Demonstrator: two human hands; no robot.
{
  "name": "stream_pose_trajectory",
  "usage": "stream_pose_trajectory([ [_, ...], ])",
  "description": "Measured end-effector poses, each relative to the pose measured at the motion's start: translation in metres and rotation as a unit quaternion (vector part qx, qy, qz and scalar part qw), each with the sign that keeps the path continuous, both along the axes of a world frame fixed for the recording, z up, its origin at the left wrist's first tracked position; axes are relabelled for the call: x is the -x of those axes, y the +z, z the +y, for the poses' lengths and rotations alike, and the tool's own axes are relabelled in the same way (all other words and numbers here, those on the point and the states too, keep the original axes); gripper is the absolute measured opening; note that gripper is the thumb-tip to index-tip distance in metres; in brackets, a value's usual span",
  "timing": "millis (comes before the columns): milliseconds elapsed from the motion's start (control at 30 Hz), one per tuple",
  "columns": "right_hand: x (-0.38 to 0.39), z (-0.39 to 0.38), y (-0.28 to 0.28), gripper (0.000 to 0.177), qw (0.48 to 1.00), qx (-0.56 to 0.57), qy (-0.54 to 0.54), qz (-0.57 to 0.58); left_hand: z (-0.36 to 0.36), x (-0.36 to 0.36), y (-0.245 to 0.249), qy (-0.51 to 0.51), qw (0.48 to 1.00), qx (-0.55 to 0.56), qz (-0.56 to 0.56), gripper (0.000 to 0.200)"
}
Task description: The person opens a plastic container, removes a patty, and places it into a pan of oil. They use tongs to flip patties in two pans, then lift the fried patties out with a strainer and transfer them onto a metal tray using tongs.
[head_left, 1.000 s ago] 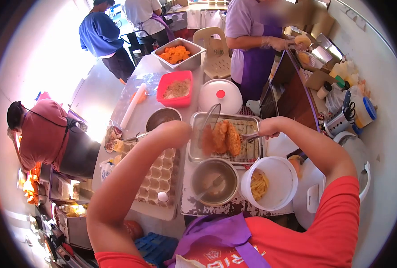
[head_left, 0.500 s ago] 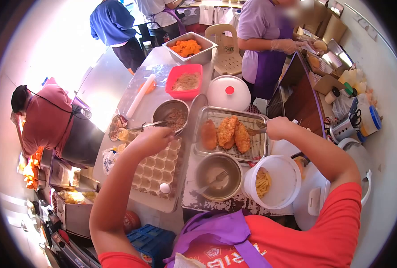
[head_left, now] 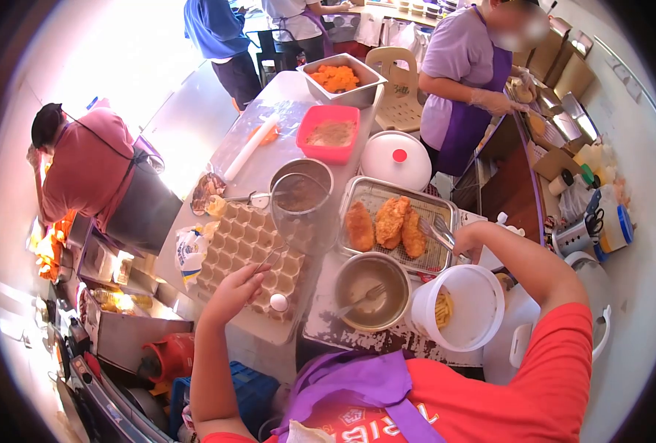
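The person's left hand [head_left: 233, 290] had its fingers curled shut around the end of a thin handle belonging to a wire skimmer [head_left: 299, 201]. Its round mesh head hung tilted above the far edge of the egg tray [head_left: 232, 247], just in front of a steel bowl [head_left: 301, 179]. The skimmer looked light and stiff but long, so a grip at the very tip of the handle would probably let the head swing; a hold nearer the mesh would likely steady it. The left forearm rose from the lower edge of the view, elbow bent and wrist cocked back over the tray, near a single egg [head_left: 278, 301]. The right arm reached forward across a white tub [head_left: 483, 295] of fries. The right hand [head_left: 475, 240] was closed on metal tongs [head_left: 437, 230], whose tips lay apart over the rack in the metal tray [head_left: 387, 186], just beside three fried cutlets [head_left: 388, 221]. Those cutlets seemed crisp, greasy and apt to crumble, best pinched gently across the middle. A second bowl with a fork [head_left: 363, 295] sat nearer the person's body.
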State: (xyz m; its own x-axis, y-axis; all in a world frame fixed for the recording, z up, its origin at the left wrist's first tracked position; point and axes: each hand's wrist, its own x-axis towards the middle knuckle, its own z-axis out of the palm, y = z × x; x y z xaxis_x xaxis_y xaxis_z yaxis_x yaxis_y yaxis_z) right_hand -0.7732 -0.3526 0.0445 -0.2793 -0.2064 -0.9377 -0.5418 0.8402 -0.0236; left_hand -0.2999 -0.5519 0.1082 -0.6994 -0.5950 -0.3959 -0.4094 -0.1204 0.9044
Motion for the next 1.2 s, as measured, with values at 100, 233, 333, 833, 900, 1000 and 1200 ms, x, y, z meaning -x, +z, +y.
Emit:
stream_pose_trajectory([
  [100, 0.027, 0.007, -0.048, 0.053, 0.996, -0.007, -0.043, -0.072, 0.009, -0.012, -0.001, 0.021, 1.0, -0.006, 0.001, 0.035],
  [233, 0.028, 0.012, -0.064, 0.063, 0.993, 0.019, -0.063, -0.095, 0.018, -0.027, -0.013, 0.033, 0.999, -0.009, 0.018, 0.037],
  [333, 0.019, 0.01, -0.049, 0.066, 0.989, 0.005, -0.09, -0.116, 0.031, -0.036, -0.019, 0.055, 0.997, -0.035, 0.043, 0.037],
  [833, -0.187, -0.097, 0.152, 0.036, 0.835, 0.507, 0.205, -0.059, 0.177, -0.146, -0.05, 0.298, 0.9, -0.053, 0.314, 0.043],
  [900, -0.276, -0.107, 0.135, 0.037, 0.834, 0.431, 0.283, -0.195, 0.198, -0.157, -0.055, 0.34, 0.872, -0.01, 0.352, 0.043],
  [1000, -0.419, -0.096, 0.11, 0.051, 0.804, 0.313, 0.303, -0.405, 0.23, -0.174, -0.053, 0.422, 0.82, 0.054, 0.384, 0.042],
  [1200, -0.636, -0.018, 0.082, 0.04, 0.694, 0.229, 0.267, -0.629, 0.311, -0.229, -0.018, 0.573, 0.732, 0.164, 0.329, 0.038],
])
